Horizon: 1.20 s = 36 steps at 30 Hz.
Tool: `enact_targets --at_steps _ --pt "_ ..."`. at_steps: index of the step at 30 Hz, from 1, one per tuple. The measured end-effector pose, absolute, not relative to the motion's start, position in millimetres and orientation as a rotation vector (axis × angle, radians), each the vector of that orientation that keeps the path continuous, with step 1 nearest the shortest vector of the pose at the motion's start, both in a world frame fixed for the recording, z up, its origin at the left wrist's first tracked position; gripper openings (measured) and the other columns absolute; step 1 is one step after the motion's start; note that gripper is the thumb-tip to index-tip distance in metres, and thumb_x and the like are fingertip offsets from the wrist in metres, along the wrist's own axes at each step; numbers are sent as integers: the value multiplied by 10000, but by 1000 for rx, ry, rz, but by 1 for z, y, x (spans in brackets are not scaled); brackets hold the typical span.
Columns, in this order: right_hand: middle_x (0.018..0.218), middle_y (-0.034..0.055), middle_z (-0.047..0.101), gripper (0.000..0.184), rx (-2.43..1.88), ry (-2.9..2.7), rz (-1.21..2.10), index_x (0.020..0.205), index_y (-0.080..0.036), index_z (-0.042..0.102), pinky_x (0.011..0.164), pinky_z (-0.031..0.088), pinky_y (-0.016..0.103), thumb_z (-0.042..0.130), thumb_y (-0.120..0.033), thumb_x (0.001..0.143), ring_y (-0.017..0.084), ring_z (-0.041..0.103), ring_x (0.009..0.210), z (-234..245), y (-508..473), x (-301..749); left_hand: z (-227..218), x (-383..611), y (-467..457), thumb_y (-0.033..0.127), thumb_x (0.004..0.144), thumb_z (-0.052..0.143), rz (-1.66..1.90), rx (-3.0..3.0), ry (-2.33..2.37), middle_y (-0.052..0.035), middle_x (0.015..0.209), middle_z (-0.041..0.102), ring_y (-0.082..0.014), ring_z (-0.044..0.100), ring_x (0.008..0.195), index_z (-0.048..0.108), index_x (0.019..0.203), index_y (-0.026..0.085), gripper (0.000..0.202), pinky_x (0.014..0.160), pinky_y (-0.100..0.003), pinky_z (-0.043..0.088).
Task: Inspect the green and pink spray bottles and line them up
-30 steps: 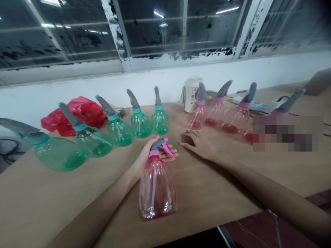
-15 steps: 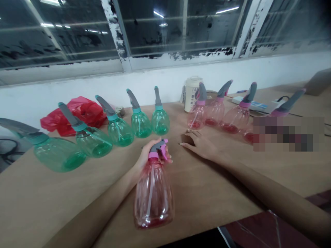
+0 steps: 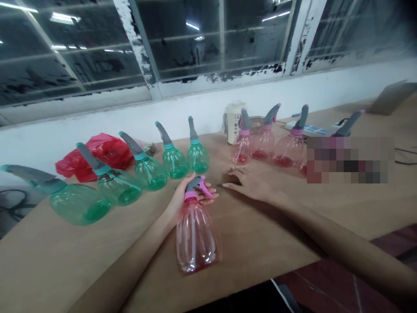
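Note:
My left hand [image 3: 183, 198] is wrapped round the neck of a pink spray bottle [image 3: 196, 234] with a grey and pink trigger head, held just above the wooden table [image 3: 286, 217] in the middle of the view. Flat on the table to its right lies my right hand [image 3: 249, 184], fingers stretched out and holding nothing. A row of several green spray bottles [image 3: 148, 167] stands to the left. Behind my right hand is a row of several pink spray bottles [image 3: 265, 141].
A crumpled red plastic bag [image 3: 97, 154] lies at the back left by the white wall. A white canister [image 3: 233, 121] stands behind the pink row. A power strip with cables [image 3: 309, 129] lies at the back right, and the table's front edge runs along the lower right.
The view has shifted slightly. My left hand tightened on the bottle's trigger half a second ago and has now loosened its fingers again, keeping the bottle. My right hand has stayed flat.

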State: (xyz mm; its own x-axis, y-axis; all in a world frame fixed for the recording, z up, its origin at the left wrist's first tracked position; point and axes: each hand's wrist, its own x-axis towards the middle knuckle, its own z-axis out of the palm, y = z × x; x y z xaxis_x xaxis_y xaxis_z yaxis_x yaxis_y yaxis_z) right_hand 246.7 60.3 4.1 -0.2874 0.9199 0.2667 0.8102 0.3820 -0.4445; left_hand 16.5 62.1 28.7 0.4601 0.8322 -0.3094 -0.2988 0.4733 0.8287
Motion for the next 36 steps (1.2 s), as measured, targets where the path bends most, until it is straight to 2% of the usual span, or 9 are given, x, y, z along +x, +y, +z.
enact_targets --at_steps 6,10,13,16,19,24,28,32,36 --pt "1057 36 672 473 -1353 -1976 813 1014 -244 641 869 477 373 402 -617 848 212 624 961 40 30 248 69 28 68 447 801 531 971 1100 862 -112 803 708 -268 672 868 643 898 108 370 781 -373 514" --pt "1084 56 654 597 -1282 -2010 933 1159 -244 557 825 497 378 532 -666 737 226 625 946 47 0 241 88 51 66 423 769 598 1213 1435 896 -87 866 698 -255 646 916 640 903 130 325 815 -358 487" --pt "1137 79 613 770 -1288 -2014 766 1225 -246 487 828 488 412 630 -691 614 268 594 999 42 -14 230 88 72 58 409 765 621 1289 1598 885 -73 913 682 -247 630 923 640 911 151 297 828 -356 470" --pt "1098 108 598 785 -1346 -1922 559 1150 -200 510 834 474 434 650 -704 565 291 565 1008 33 -14 220 83 87 52 377 764 644 1284 1726 867 -53 954 670 -244 614 936 638 947 190 262 869 -361 443" --pt "1042 115 594 697 -1360 -1865 449 1041 -168 532 846 463 425 632 -694 595 277 548 985 26 -4 215 83 91 53 354 777 639 1270 1844 887 -48 1010 655 -256 578 999 631 997 222 257 926 -370 398" --pt "1035 144 560 661 -1452 -1891 224 1055 -122 532 891 437 423 587 -656 670 288 511 1014 20 23 217 67 79 57 351 707 704 1140 1949 977 -74 1051 628 -312 515 1092 587 1090 216 422 1002 -444 317" --pt "1088 187 525 692 -1657 -1860 21 1097 -91 531 913 412 452 524 -664 709 332 472 1077 21 51 220 30 57 49 395 751 653 1198 2026 1153 -115 1319 462 -291 406 1237 422 1257 200 589 1057 -453 250" --pt "1128 214 547 794 -1843 -1829 91 1135 -95 502 873 431 476 442 -754 696 356 491 1115 34 71 219 4 34 42 417 844 524 1135 2020 1346 -115 1317 452 -262 430 1214 396 1260 214 480 1024 -446 303" --pt "1003 214 640 884 -2040 -1811 266 1166 -72 473 805 462 461 414 -801 670 360 606 976 49 87 216 0 23 42 389 824 547 1121 1975 1352 -90 1200 523 -253 513 1102 480 1137 224 360 957 -421 378"
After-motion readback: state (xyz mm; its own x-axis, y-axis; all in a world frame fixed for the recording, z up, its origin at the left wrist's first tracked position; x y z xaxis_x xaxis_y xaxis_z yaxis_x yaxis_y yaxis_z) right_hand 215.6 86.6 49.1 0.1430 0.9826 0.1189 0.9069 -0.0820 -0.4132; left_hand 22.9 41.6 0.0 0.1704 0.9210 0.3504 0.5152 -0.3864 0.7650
